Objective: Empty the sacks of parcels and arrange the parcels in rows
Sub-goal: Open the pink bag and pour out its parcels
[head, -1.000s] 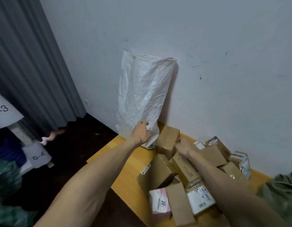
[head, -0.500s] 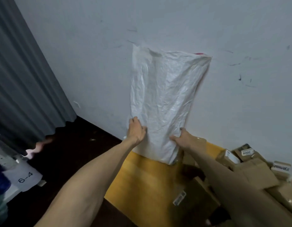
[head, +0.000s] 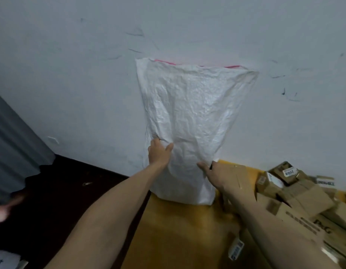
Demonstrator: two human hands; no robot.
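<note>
Head view, looking down along two bare forearms. Holds a white woven sack (head: 187, 113) upright against the pale wall (head: 71, 74), with its lower end resting on the left end of the yellow worktop (head: 178, 230) and its red-stitched seam uppermost. Clutches the sack's left edge with the left hand (head: 159, 154), with fingers (head: 155, 144) curled into the fabric and thumb laid on the front. Grips the lower right edge with the right hand (head: 213, 171), with thumb across the front and the remaining fingers tucked behind, out of sight. Shows a loose heap of brown cardboard parcels (head: 296, 193) just to the right on the same worktop, overlapping and tilted, not in rows.

Looks like the emptying step close to its end, judging by the flat, limp fabric; cannot tell through the weave whether anything is left inside. Calls next for a lift and shake to make sure, then for putting the sack aside, perhaps toward the dark floor (head: 61, 191) on the left, well clear of the heap. Requires both hands free after that to pull parcels off the pile one at a time and line them up along the bare stretch of worktop
</note>
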